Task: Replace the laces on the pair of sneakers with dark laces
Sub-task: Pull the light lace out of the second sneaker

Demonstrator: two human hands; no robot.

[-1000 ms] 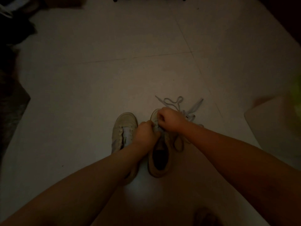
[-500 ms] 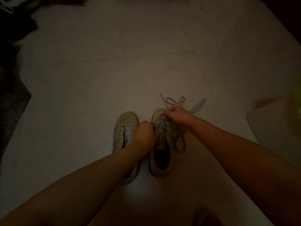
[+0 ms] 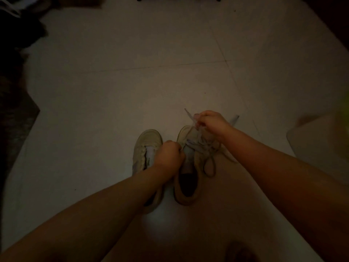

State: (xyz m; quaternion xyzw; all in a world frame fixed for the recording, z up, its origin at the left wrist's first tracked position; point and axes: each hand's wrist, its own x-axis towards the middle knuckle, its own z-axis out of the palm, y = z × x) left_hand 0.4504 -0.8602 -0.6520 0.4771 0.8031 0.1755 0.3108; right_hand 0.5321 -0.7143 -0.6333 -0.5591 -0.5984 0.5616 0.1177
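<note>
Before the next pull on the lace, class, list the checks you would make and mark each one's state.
1. Right hand grips the pale lace: ok.
2. Left hand steadies the right sneaker with a firm grip: ok.
3. Lace clear of every eyelet: not ok, still threaded.
4. Left sneaker out of the way: ok.
5. Dark laces within reach: cannot tell, none visible.

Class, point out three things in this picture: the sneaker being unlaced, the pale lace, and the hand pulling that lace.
right sneaker [image 3: 182, 136]: head view, on its toe cap.
pale lace [image 3: 189, 115]: head view, on its raised free end.
right hand [image 3: 212, 122]: head view, on its back.
</note>
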